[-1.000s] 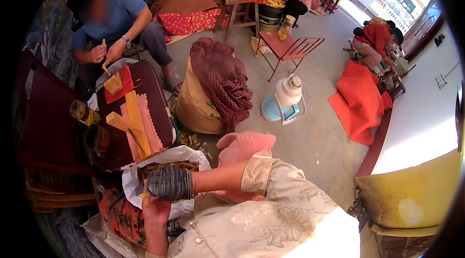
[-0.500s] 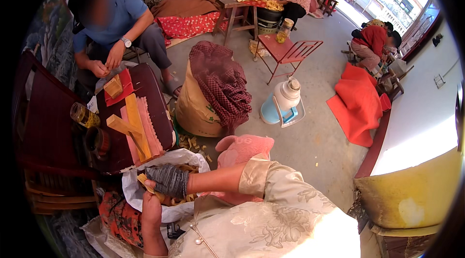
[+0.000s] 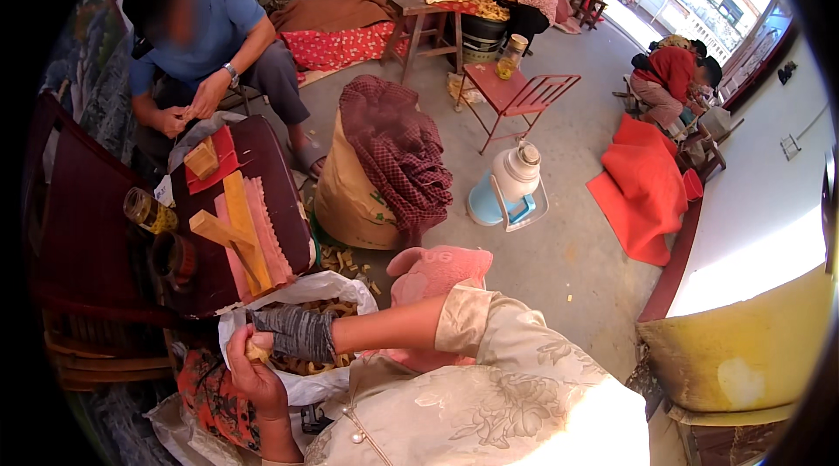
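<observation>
My bare left hand (image 3: 252, 379) is closed round a small pale yellow piece (image 3: 256, 351), whose exact kind I cannot make out. My right hand (image 3: 301, 332), in a dark grey fingerless glove, meets it there, its bare thumb pressed against the same piece; its other fingertips are hidden. Both hands are over a white plastic bag (image 3: 348, 286) holding yellow-brown strips (image 3: 322, 309). Just beyond the bag, a wooden stand with a jutting arm (image 3: 229, 230) lies on a pink cloth (image 3: 278, 243) on a dark red table (image 3: 197, 278).
A glass jar (image 3: 150, 211) and a brown pot (image 3: 175, 260) stand at the table's left. Across it sits a person in blue (image 3: 229, 16). Ahead are a sack (image 3: 350, 204) topped with checked cloth, a thermos (image 3: 507, 186) and a red chair (image 3: 507, 90). Other people sit farther off.
My left hand has risen and turned, its fingers now wrapped round the piece. The strip that showed between my hands has gone from sight. Across the table, the person's hands shifted slightly.
</observation>
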Demonstrator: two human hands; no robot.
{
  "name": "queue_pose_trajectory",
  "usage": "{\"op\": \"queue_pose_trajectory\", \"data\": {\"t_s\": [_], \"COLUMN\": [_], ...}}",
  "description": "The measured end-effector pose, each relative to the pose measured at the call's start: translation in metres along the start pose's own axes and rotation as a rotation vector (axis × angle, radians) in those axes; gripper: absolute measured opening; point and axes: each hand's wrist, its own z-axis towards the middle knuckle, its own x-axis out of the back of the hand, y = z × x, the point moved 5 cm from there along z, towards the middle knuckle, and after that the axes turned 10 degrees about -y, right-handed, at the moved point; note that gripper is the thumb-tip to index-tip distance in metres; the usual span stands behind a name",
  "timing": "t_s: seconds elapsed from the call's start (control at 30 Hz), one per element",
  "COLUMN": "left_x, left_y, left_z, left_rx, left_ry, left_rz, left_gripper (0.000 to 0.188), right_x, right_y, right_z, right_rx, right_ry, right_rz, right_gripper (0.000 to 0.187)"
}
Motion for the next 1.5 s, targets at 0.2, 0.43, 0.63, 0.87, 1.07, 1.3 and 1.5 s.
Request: {"op": "queue_pose_trajectory", "data": {"t_s": [0.2,0.43,0.63,0.87,1.07,1.3,1.5], "left_x": [-0.004,-0.009,0.001,-0.006,0.0,-0.008,0.02], "left_y": [-0.035,-0.031,-0.053,-0.043,-0.022,-0.042,-0.033], "left_z": [-0.011,-0.003,-0.002,-0.003,0.003,0.001,0.005], "left_rx": [0.292,0.362,0.284,0.416,0.38,0.565,0.438], "left_ry": [-0.017,-0.077,-0.049,0.105,0.056,0.097,0.035], "left_rz": [-0.655,-0.934,-0.669,-0.622,-0.523,-0.677,-0.627], "left_gripper": [0.017,0.016,0.012,0.014,0.017,0.013,0.009], "right_x": [0.0,0.014,0.006,0.011,0.02,0.023,0.035], "right_y": [-0.03,-0.014,0.011,0.024,0.021,0.022,0.006], "right_z": [-0.009,-0.002,0.003,0.011,0.011,0.005,0.0], "right_rx": [0.049,0.097,-0.045,0.09,-0.131,-0.298,-0.347], "right_ry": [-0.022,0.159,-0.088,0.042,0.029,0.098,0.134], "right_rz": [-0.903,-0.866,-0.072,0.032,0.087,0.159,0.55], "right_gripper": [0.03,0.03,0.027,0.021,0.028,0.03,0.029]}}
